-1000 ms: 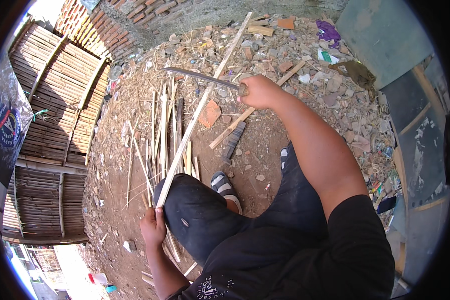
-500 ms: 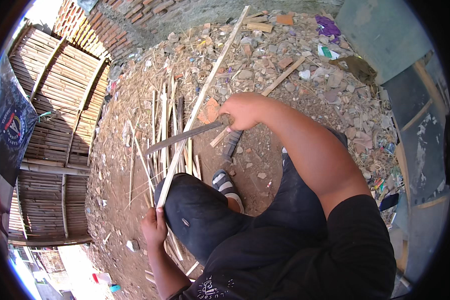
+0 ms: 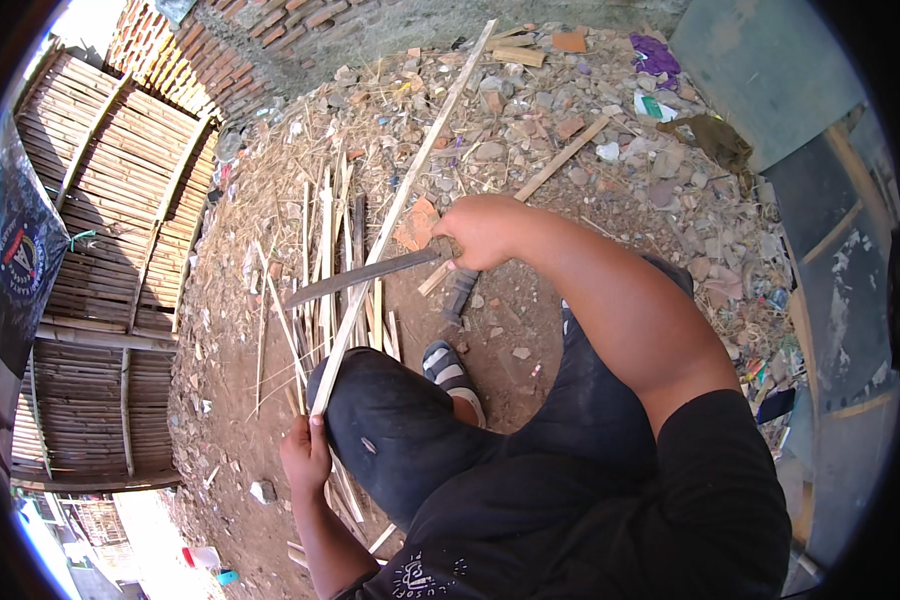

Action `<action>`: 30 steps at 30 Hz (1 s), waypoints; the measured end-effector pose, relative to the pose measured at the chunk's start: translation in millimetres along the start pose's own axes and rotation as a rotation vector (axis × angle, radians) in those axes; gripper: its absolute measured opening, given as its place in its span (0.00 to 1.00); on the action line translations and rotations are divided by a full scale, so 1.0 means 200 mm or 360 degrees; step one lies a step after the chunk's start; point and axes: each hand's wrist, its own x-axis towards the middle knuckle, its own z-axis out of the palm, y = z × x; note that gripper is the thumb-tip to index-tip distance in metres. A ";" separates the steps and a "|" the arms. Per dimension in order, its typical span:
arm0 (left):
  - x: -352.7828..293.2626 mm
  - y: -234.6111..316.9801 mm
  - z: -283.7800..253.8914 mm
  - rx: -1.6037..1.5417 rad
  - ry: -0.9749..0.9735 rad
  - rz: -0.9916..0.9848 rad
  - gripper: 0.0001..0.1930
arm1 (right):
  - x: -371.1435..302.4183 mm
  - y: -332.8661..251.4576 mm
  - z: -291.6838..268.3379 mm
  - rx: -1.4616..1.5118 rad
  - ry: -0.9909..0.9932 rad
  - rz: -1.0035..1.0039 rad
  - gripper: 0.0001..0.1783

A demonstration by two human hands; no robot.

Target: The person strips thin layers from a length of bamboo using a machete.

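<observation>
My left hand is closed round the near end of a long pale wood or bamboo strip, by my left knee. From there the strip slants across the knee and away toward the brick wall. In my closed right hand is a machete; the fingers mostly hide its handle. Its dark blade points left and crosses over the strip a little beyond the knee. I cannot tell whether the edge has cut in. Several more strips lie on the ground to the left, beyond the knee.
Below my right hand a dark, hammer-like object lies near my sandalled foot. A wooden slat slants over the rubble. A brick wall stands at the back, a bamboo wall left, grey panels right.
The machete has shifted slightly left and down with my right hand. The strip's far end sits a little lower. My left hand has hardly moved.
</observation>
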 end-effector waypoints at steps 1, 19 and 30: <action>0.00 0.01 -0.01 0.0036 -0.0041 -0.0011 0.25 | 0.00 -0.03 0.02 -0.0059 -0.0052 -0.0064 0.26; 0.01 0.02 0.00 -0.0059 -0.0007 -0.0049 0.26 | 0.01 0.05 -0.03 0.0068 0.0087 0.0126 0.27; -0.04 -0.04 -0.02 -0.0103 -0.0099 -0.0082 0.24 | -0.03 0.24 -0.10 0.0075 0.0263 0.0275 0.30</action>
